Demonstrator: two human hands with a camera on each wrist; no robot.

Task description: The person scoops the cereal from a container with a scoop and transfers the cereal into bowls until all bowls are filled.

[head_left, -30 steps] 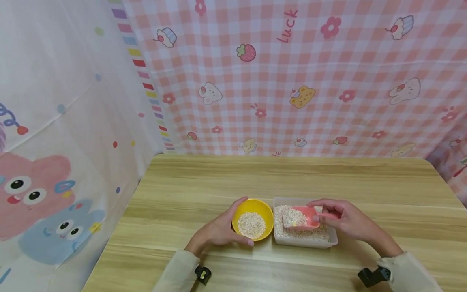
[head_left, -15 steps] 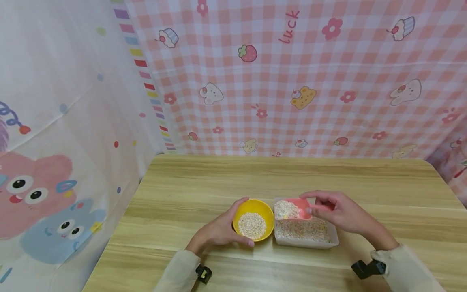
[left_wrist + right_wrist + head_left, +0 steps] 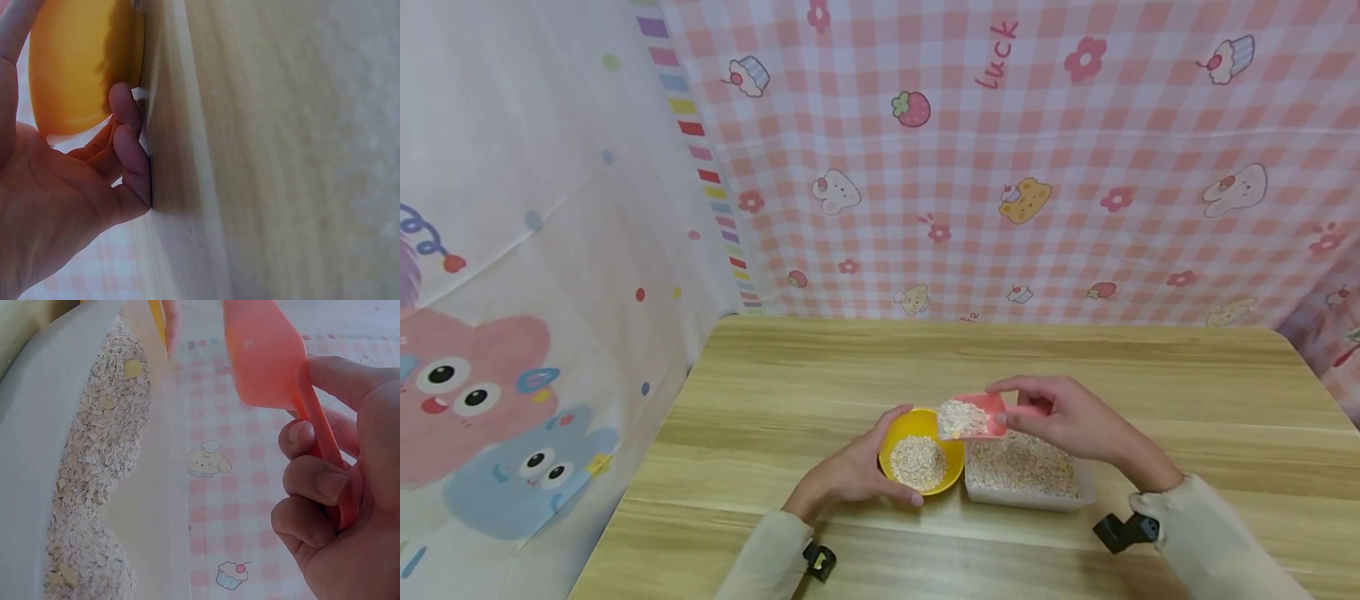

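Note:
My left hand holds a yellow bowl by its left side, thumb at the near rim and fingers round the far side. Oats cover the bottom of the bowl. In the left wrist view the bowl's outer wall rises beside curled fingers resting by the tabletop. My right hand grips the handle of a pink scoop heaped with oats. The scoop's front end overlaps the bowl's right rim in the head view. From the right wrist view, the scoop's underside shows, with fingers wrapped round the handle.
A translucent rectangular tub of oats stands right beside the bowl, under the right hand. In the right wrist view its oats lie lower toward one side. The wooden table ends at a pink checked cloth behind.
My right hand has lifted the loaded scoop from over the tub and moved it left and away from me, to the bowl's rim. The left hand and bowl have stayed in place.

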